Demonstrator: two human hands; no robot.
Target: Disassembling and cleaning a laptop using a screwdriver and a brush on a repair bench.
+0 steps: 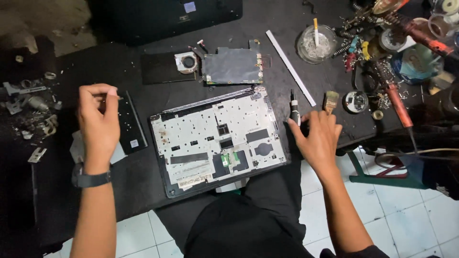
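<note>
- Head view: one opened laptop shell (217, 143) lies on the table (143, 181) between two hands.
- Left hand (98, 122): fingertips pinched on one tiny part, above one black battery (130, 125).
- Right hand (318, 138): loosely curled around one screwdriver (294, 111).
- One circuit board (233, 65) behind the shell.

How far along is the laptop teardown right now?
Done, apparently: the laptop shell lies open and mostly bare, with the circuit board and fan set apart above it. In hand: the left hand pinches something tiny, too small to identify, over the black battery; the right hand is on the screwdriver. Left: small parts remain in the shell.
</note>
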